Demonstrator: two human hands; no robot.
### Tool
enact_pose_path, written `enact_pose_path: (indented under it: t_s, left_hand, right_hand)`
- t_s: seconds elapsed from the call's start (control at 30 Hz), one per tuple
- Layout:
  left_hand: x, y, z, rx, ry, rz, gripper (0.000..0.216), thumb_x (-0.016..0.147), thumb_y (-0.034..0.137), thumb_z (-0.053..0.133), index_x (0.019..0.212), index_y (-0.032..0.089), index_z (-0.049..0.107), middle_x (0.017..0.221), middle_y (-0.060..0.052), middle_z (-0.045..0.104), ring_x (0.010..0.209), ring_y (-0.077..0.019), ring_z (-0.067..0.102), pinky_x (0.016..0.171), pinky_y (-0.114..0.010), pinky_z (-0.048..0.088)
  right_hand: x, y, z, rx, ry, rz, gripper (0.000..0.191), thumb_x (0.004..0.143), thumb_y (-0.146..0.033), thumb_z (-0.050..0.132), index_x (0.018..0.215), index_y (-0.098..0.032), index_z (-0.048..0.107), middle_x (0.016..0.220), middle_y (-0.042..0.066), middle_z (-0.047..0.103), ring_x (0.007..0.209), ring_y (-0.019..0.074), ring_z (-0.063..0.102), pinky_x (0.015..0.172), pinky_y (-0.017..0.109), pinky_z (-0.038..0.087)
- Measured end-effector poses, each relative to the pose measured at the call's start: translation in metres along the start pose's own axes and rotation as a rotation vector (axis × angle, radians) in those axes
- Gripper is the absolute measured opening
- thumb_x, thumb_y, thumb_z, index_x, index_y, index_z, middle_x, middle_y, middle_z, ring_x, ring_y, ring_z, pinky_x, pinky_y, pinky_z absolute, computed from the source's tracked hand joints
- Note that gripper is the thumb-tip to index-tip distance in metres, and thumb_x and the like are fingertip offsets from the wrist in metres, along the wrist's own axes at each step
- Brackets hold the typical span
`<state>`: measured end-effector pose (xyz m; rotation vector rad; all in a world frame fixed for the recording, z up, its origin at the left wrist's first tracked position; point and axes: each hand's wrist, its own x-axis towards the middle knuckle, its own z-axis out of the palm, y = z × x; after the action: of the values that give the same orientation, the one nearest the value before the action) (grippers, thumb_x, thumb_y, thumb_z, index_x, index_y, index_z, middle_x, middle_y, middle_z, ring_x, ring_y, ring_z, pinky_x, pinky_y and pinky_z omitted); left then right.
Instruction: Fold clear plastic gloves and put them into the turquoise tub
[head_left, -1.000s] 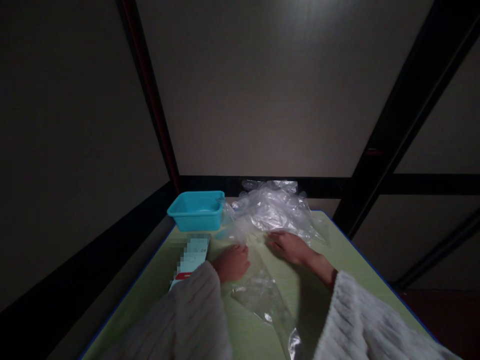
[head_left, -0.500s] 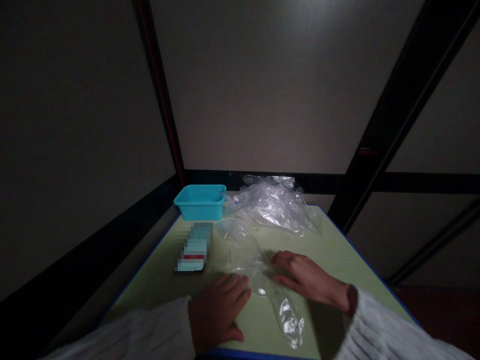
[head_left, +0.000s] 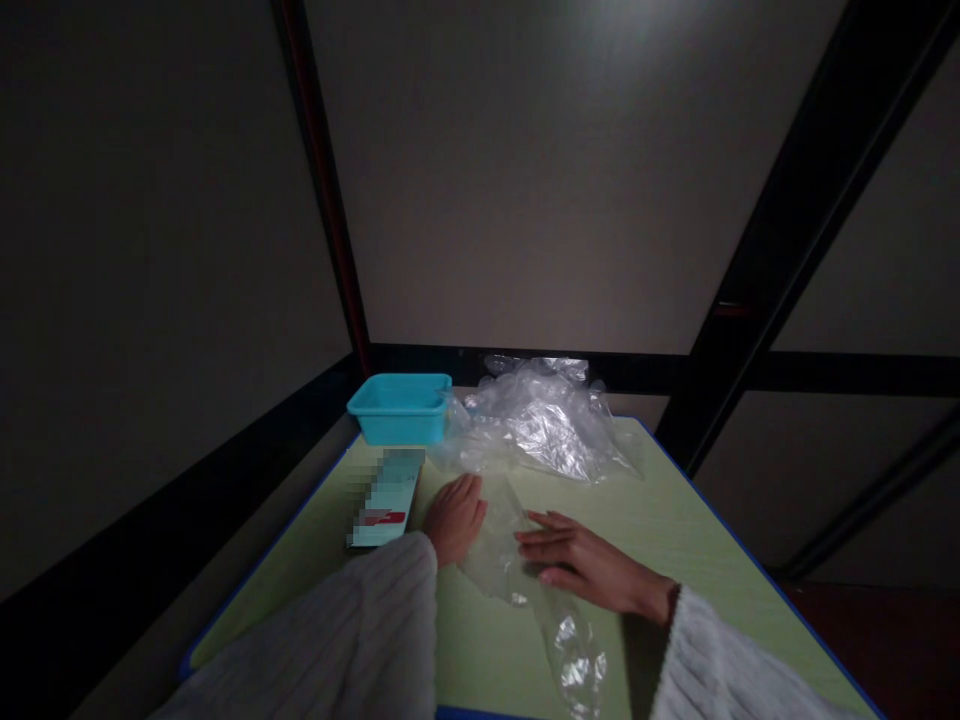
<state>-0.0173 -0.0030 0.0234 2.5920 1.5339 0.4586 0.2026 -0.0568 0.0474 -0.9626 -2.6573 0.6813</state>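
Between the hands: clear plastic bag, flat on the green table, stretched lengthwise from roughly 11 o'clock to 5 o'clock
Left hand: open and flat at the bag's 9 o'clock edge, up by its far end, looks to be touching
Right hand: fingers straight, laid on the bag from 3 o'clock, gripping nothing
Teal tub: off at 11 o'clock, inside hidden, honestly can't tell what's in there
Bag pile: crumpled heap at 12 o'clock, right beside the tub

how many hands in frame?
2. Left hand rests at the left edge of the clear bag, beside the blue packet; right hand lies flat on its right side. No other hands show.
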Motion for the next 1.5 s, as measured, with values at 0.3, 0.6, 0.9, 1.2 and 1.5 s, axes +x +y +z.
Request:
enact_pose_path:
  t_s: [0.3,0.6,0.9,1.2,1.5]
  left_hand:
    - [-0.003,-0.006,-0.002,-0.125,0.025,-0.039,0.029,0.081,0.01,0.042,0.104,0.016,0.058,0.11,-0.009,0.063,0.106,-0.0211,0.056,0.098,-0.037,0.041]
    - [-0.01,-0.002,0.009,-0.24,-0.072,0.025,0.062,0.068,0.025,0.065,0.126,0.015,0.046,0.139,-0.015,0.041,0.128,-0.0281,0.037,0.106,-0.044,0.031]
    - [-0.01,0.001,0.014,-0.413,-0.122,0.07,0.08,0.06,0.033,0.073,0.131,0.017,0.041,0.138,-0.016,0.041,0.13,-0.0329,0.031,0.108,-0.049,0.023]
    - [-0.003,0.012,0.013,-0.824,-0.075,-0.142,0.05,0.059,0.009,0.062,0.108,0.018,0.054,0.086,-0.003,0.063,0.086,-0.0226,0.061,0.08,-0.034,0.048]
    - [0.001,0.011,-0.007,-1.306,-0.148,-0.186,0.049,0.053,0.023,0.071,0.098,0.017,0.053,0.061,0.005,0.051,0.059,-0.0131,0.054,0.057,-0.025,0.043]
  right_hand:
    - [0.001,0.01,0.001,0.099,0.388,0.124,0.032,0.092,-0.038,0.042,0.107,-0.018,0.062,0.108,0.011,0.065,0.102,0.0236,0.058,0.091,0.041,0.043]
    - [0.011,0.02,0.024,0.074,0.358,0.169,0.043,0.078,-0.032,0.062,0.117,-0.017,0.055,0.133,0.017,0.045,0.125,0.0311,0.037,0.103,0.05,0.029]
    - [0.021,0.02,0.03,0.621,0.4,0.073,0.059,0.075,-0.026,0.066,0.129,-0.022,0.044,0.114,0.008,0.058,0.103,0.0216,0.054,0.093,0.041,0.041]
    - [0.024,0.027,0.027,1.199,0.375,0.134,0.076,0.052,-0.015,0.08,0.119,-0.029,0.049,0.104,0.001,0.056,0.066,0.0087,0.05,0.054,0.019,0.041]
    - [0.018,0.024,0.019,1.434,0.225,0.09,0.077,0.047,-0.018,0.083,0.118,-0.026,0.053,0.075,-0.005,0.058,0.069,0.0119,0.055,0.055,0.019,0.037]
